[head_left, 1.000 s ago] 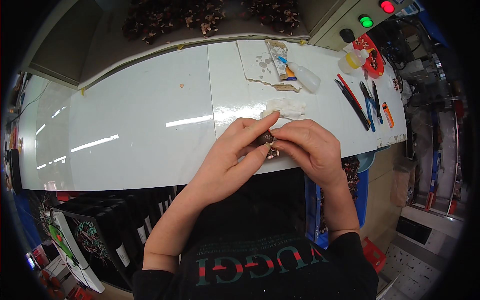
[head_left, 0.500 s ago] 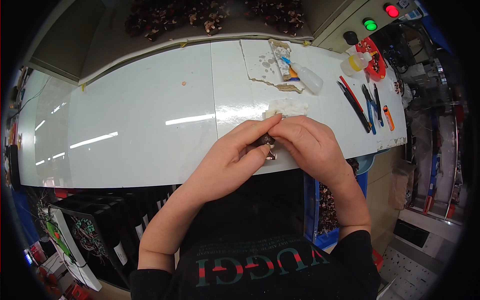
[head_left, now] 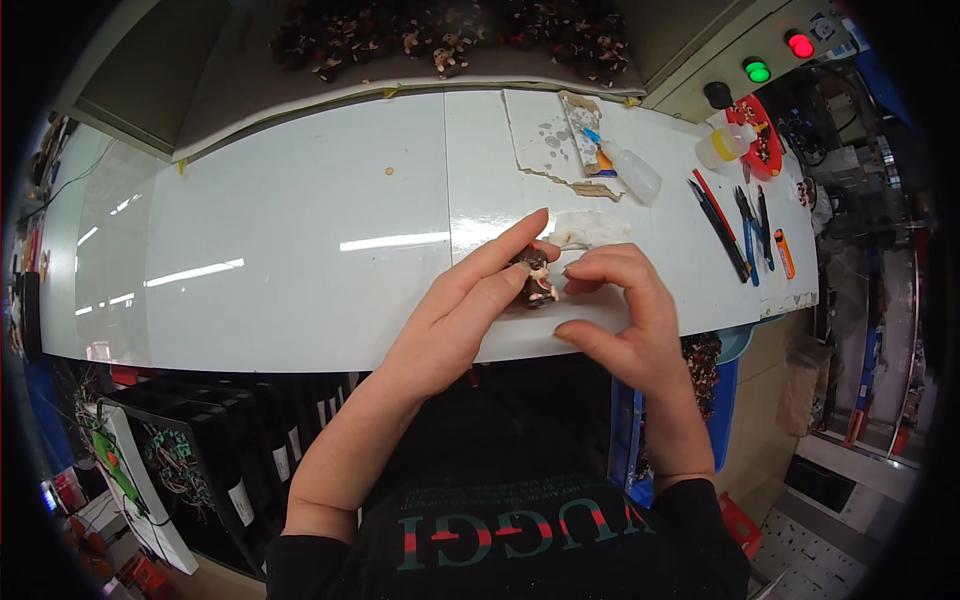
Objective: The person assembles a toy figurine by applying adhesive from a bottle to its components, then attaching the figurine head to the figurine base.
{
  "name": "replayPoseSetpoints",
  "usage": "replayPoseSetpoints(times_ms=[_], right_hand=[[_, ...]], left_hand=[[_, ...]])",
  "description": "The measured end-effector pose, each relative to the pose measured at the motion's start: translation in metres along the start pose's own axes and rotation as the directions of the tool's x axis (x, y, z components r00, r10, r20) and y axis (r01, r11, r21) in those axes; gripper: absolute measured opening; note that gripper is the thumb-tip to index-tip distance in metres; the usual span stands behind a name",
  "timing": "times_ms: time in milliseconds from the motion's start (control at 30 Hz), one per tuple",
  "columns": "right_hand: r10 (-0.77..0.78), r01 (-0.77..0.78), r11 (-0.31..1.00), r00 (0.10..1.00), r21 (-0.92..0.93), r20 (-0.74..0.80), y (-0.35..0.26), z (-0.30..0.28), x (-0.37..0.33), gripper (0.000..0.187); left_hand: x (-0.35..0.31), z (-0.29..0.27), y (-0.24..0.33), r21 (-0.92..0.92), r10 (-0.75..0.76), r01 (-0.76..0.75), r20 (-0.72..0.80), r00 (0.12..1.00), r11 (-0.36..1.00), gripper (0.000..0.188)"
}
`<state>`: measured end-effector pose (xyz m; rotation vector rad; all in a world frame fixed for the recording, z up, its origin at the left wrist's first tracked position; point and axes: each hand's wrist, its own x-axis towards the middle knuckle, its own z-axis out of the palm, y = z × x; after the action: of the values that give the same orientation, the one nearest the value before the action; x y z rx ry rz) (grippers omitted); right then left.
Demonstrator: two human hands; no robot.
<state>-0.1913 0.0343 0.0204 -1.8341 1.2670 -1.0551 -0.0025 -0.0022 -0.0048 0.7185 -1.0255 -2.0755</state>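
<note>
A small brown figurine [head_left: 533,285] with pale parts is pinched between the thumb and fingers of my left hand [head_left: 460,310], just above the near edge of the white table. Part of the figurine is hidden behind those fingers. To its right, my right hand [head_left: 635,315] is apart from it, thumb and fingers spread with nothing between them. A crumpled white tissue [head_left: 590,230] lies just beyond both hands. Farther off, a clear squeeze bottle [head_left: 634,175] with a blue tip rests on its side beside a worn board piece [head_left: 588,135].
Pens [head_left: 718,225], blue-handled pliers [head_left: 746,225] and an orange tube [head_left: 784,255] lie at right. Behind them stand a yellow-banded bottle [head_left: 725,145] and a red tray [head_left: 762,150]. Many figurines [head_left: 440,45] fill the shelf at the back. A blue crate [head_left: 722,400] sits below my right arm.
My right hand has come off the figurine and opened to the right. The figurine, once mostly covered by both hands, now shows more in my left hand. The view has shifted slightly.
</note>
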Motion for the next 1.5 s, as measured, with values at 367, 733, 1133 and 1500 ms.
replayPoseSetpoints(times_ms=[367, 733, 1133, 1500], right_hand=[[-0.019, 0.023, 1.0, 0.982, 0.019, -0.186, 0.017, 0.025, -0.011, 0.027], [-0.038, 0.031, 0.999, 0.973, -0.033, -0.228, 0.02, 0.025, -0.015, 0.024], [-0.084, 0.082, 0.996, 0.965, -0.02, -0.249, 0.017, 0.023, -0.015, 0.025], [-0.108, 0.114, 0.993, 0.961, 0.008, -0.255, 0.019, 0.012, -0.015, 0.025]], left_hand=[[-0.004, 0.004, -0.002, 0.122, 0.069, -0.072, 0.027, 0.997, 0.99, 0.046], [-0.002, 0.007, -0.004, 0.133, 0.109, -0.114, 0.042, 0.993, 0.985, 0.045], [-0.003, 0.009, 0.0, 0.094, 0.048, -0.05, 0.025, 0.999, 0.994, 0.036], [0.005, 0.023, 0.0, 0.034, 0.051, -0.051, -0.005, 0.999, 0.998, 0.032]])
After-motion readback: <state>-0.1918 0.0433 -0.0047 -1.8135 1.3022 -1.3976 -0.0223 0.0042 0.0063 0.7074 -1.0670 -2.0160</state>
